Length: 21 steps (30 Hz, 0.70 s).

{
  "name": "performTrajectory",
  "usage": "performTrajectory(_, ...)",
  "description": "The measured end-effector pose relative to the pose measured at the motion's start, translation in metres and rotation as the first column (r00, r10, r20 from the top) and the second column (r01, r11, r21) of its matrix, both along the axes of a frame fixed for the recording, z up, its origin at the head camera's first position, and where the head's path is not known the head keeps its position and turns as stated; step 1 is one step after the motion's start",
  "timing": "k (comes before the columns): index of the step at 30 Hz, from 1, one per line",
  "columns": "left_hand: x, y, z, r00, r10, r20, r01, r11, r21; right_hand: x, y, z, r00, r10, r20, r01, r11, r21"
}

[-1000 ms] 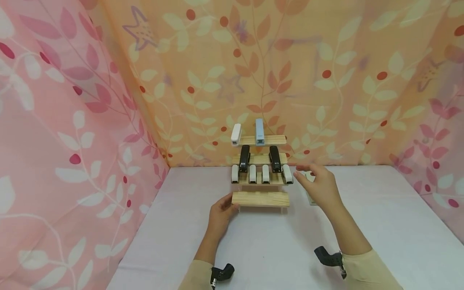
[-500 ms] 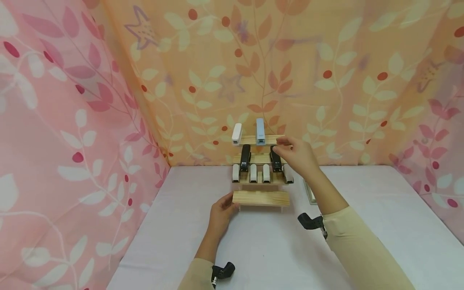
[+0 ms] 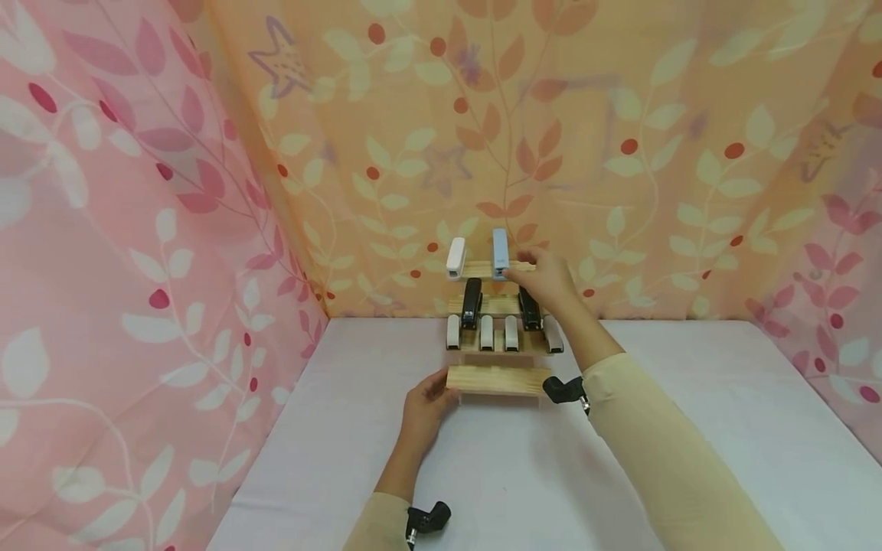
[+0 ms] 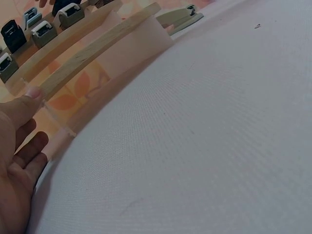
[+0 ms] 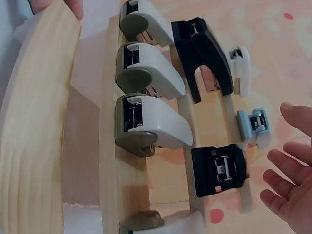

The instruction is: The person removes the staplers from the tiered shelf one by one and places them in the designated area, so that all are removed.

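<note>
A tiered wooden rack (image 3: pixel 496 379) on clear supports carries staplers on its upper steps. My left hand (image 3: pixel 423 409) holds the left end of its lowest board, thumb on the near edge in the left wrist view. At the top step, my right hand (image 3: pixel 547 279) reaches beside a light blue stapler (image 3: pixel 500 249). In the right wrist view its fingers (image 5: pixel 280 183) are spread and apart from that stapler. A small white stapler (image 3: pixel 455 258) stands left of the blue one. Below are two black staplers, one (image 3: pixel 472 302) in full sight, the other (image 3: pixel 529 310) partly behind my right hand.
Several white-and-grey staplers (image 3: pixel 511 334) line the step under the black ones. A pale green stapler-like thing (image 4: pixel 183 19) lies on the table beyond the rack in the left wrist view. A patterned curtain (image 3: pixel 386 191) hangs behind the white-covered table (image 3: pixel 331 428).
My right hand has moved from the rack's right side leftward and up, past the right black stapler, to the blue stapler. My left hand keeps its place on the lowest board.
</note>
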<state>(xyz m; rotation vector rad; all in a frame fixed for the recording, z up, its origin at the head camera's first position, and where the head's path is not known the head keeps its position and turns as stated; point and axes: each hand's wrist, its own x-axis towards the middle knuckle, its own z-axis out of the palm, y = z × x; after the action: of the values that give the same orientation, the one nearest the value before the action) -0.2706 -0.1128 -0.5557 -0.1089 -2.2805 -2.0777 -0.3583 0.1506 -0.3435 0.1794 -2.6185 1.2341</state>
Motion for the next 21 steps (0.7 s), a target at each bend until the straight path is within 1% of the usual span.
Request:
performTrajectory(4,0.000,0.000,-0.004,1.000,-0.007,0.001,0.007,1.000,0.004,-0.009,-0.002,-0.005,1.000,0.000,0.006,0.000,1.000,-0.024)
performTrajectory(6,0.000,0.000,-0.005,1.000,-0.007,-0.011,0.007,1.000,-0.003,-0.012,-0.003,-0.007,1.000,0.008,0.004,-0.008,0.999,-0.043)
performTrajectory(13,-0.001,-0.001,-0.004,0.999,-0.009,-0.038,0.008,1.000,-0.005,-0.023,-0.011,-0.012,0.999,0.028,-0.031,-0.030,0.997,-0.072)
performTrajectory(16,-0.001,-0.001,-0.003,0.999,-0.006,-0.042,0.006,1.000,-0.014,-0.024,-0.016,-0.014,0.999,0.004,-0.042,-0.006,0.998,-0.057)
performTrajectory(21,0.000,0.000,-0.002,0.999,-0.001,-0.034,0.001,1.000,-0.019,-0.027,-0.023,-0.017,0.996,-0.067,-0.057,0.065,0.997,-0.036)
